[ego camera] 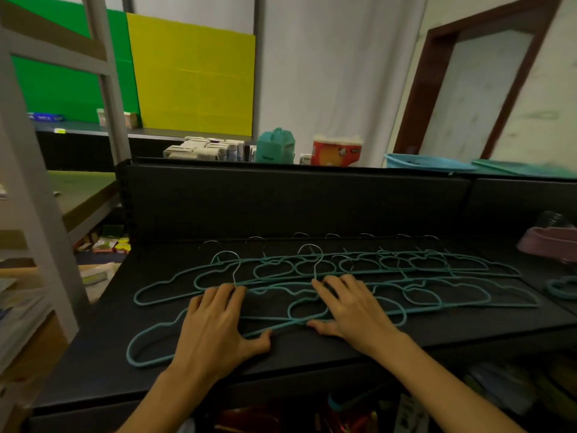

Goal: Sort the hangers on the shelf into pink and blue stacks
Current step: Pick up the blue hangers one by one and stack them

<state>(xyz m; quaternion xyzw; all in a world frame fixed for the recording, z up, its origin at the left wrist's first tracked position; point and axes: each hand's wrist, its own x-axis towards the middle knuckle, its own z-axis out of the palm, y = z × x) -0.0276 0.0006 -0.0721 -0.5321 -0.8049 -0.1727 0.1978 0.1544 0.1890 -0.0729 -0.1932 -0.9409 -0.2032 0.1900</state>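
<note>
Hangers [343, 270] lie lengthwise left-right, hooks pointing away; both hands' fingers [218, 295] spread flat on them.

Blue-green wire hangers [343, 273] with silver metal hooks lie flat on the black shelf [312, 348], overlapping one another in a loose spread from 9 o'clock to 3 o'clock. Their hooks point toward 12 o'clock, at the shelf's back wall. Each has a wavy, cloud-like outline with rounded loops near the neck. The nearest hanger [150, 348] lies at 7 o'clock by the shelf's front edge, its left shoulder curving toward the rim. Part of another blue-green hanger [560, 289] shows at 3 o'clock, apart from the spread.
</note>
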